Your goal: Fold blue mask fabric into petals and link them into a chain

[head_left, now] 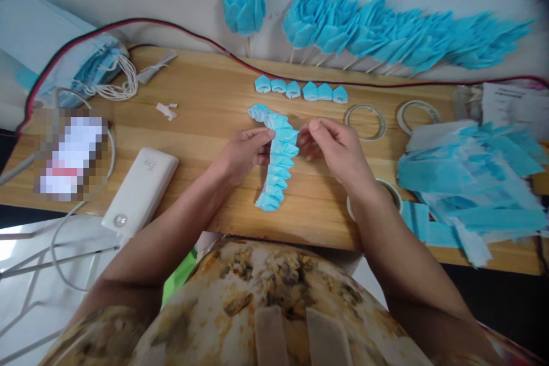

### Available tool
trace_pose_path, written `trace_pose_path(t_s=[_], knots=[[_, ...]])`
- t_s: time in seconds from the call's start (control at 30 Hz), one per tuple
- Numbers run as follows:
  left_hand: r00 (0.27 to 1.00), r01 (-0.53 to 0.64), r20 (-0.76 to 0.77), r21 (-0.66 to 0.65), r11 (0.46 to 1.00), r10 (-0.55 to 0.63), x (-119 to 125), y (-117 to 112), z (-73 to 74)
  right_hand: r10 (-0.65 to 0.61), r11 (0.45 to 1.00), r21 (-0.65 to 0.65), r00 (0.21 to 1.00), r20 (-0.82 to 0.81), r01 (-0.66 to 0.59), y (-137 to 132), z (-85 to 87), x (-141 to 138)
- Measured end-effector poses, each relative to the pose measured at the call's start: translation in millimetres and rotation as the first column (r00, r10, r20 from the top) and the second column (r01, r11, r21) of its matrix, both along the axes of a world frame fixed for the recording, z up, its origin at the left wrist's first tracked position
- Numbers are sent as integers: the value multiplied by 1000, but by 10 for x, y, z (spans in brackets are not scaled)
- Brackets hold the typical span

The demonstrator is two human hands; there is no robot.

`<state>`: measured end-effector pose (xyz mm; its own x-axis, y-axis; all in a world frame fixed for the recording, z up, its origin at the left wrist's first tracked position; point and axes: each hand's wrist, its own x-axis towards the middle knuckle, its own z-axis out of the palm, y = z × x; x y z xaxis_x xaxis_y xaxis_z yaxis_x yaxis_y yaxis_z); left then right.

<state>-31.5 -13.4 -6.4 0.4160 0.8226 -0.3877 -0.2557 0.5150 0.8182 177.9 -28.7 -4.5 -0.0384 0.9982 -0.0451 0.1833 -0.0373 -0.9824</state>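
Observation:
A strip of folded light-blue fabric petals point(279, 174) hangs together in a curved row over the middle of the wooden table. My left hand point(240, 154) pinches its left edge near the upper bend, thumb on top. Just right of the strip, my right hand point(338, 151) has its thumb pressed toward curled fingers; whether anything small is between them cannot be made out. Beyond both hands lies a short row of separate folded blue petals point(293, 89).
Blue fabric flowers on sticks point(330, 23) lean along the wall. Tape rolls point(365, 122) and a pile of blue fabric pieces point(472, 177) are at right. A white power bank point(141, 189), a phone point(71, 154) and a bundle of white cords point(122, 77) occupy the left.

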Motion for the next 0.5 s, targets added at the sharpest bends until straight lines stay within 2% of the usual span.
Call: trace_pose_path(t_s=[0.23,0.5], knots=[[998,49,-29,39,998,-47,4,-4,-32,83,994,-66,997,-3,-83,-25,148,-88],[1000,30,2,50,998,-30,6,-13,-12,86,996,-25,995,56,-85,-6,87,-78]])
